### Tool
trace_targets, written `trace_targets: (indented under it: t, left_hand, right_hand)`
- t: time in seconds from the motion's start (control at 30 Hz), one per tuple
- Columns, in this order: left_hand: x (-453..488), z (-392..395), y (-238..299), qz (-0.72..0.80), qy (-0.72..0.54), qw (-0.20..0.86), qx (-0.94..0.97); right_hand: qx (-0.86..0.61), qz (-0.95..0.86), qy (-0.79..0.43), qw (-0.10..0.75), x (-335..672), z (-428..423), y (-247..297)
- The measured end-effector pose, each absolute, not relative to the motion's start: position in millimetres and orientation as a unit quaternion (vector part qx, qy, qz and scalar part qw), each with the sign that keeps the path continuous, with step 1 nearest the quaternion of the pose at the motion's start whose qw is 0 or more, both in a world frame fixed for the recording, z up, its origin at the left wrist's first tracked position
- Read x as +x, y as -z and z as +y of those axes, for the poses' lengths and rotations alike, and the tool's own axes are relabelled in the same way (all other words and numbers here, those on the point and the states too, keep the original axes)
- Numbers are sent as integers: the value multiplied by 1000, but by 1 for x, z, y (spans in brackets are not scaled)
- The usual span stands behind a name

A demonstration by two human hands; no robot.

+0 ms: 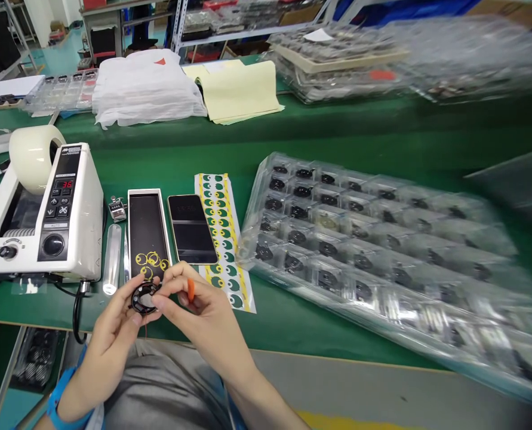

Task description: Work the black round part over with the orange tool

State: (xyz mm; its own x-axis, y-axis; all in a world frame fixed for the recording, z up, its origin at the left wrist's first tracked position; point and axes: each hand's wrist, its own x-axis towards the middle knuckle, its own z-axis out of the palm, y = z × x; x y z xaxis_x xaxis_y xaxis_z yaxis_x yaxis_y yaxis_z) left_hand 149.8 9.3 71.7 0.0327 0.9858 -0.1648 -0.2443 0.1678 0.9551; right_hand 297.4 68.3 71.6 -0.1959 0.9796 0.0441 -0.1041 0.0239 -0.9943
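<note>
We've got the round black part [144, 298] pinched in left hand [113, 331] fingers at the tabletop [337, 137] front edge, just below the black tray [147, 230], right hand [207, 316] fingers gripping an orange tool [191, 289] against it, open green surface to the right.

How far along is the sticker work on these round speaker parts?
Done: the sticker sheet shows gaps, so some stickers look used. In hand: the left hand holds one round black part; the right hand works at it with an orange-handled tool. Left: the clear tray has many parts; which are finished cannot be told.
</note>
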Motion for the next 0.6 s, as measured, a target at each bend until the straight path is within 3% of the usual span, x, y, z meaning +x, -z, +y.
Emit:
trace_targets:
  t: [0.33,0.6]
  left_hand:
    - [150,7,-69,505,-508,581,387]
    - [155,7,-68,499,-537,554,395]
  right_hand:
    - [-417,-549,-551,470,299,69,-75]
    - [-424,-571,-476,517,292,61,-73]
